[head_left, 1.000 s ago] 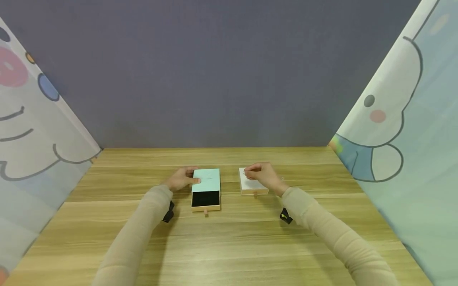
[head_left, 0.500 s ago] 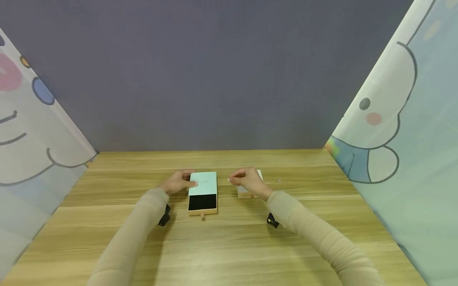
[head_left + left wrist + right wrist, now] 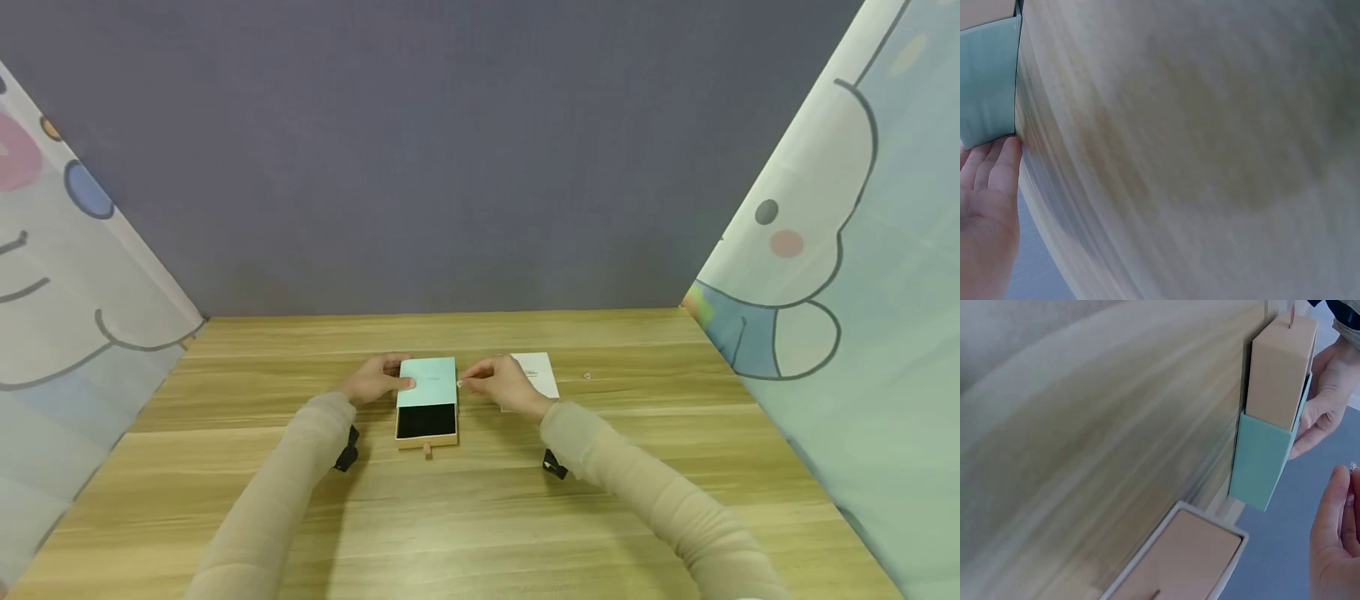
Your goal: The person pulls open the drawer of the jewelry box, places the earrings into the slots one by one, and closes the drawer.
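"Mint-green first: what do I have?"
"My left hand grips the mint box by its left side, drawer partly out."
"Then?"
"Just right, a small shiny piece, pinched in my right hand; beyond, a white box, partly hidden; last, a tiny piece on the bench."

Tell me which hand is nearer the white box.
Right. In the head view, the right hand covers part of the white box; the left hand is farther off, holding the mint box at its left side, with that box in between.
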A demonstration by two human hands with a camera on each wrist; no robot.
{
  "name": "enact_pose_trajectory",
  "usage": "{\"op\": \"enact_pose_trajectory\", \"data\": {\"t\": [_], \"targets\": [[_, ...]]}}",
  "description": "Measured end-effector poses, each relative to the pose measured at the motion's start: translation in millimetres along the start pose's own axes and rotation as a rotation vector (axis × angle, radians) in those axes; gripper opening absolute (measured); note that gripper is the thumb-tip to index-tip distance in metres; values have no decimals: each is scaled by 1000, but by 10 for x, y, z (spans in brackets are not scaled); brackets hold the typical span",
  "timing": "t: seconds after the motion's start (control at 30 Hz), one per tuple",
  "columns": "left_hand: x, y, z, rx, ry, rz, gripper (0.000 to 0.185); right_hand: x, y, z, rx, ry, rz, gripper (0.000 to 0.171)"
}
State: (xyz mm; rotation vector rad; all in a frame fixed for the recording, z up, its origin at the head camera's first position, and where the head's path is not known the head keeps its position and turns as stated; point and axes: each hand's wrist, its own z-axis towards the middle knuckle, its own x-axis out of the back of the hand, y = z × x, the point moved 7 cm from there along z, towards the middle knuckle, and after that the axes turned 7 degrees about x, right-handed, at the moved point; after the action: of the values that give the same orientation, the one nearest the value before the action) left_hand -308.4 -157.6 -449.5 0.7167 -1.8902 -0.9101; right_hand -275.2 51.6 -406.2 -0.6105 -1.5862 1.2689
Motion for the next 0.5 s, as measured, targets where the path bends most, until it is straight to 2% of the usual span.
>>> {"op": "enact_pose_trajectory", "data": {"t": [0.23, 0.5], "targets": [[1, -8, 25, -13, -6, 12, 73, -121, -12, -11, 24, -23, -21, 18], [-5, -10, 10, -18, 6, 35, 70, -346, -38, -6, 44, -83, 54, 18]]}}
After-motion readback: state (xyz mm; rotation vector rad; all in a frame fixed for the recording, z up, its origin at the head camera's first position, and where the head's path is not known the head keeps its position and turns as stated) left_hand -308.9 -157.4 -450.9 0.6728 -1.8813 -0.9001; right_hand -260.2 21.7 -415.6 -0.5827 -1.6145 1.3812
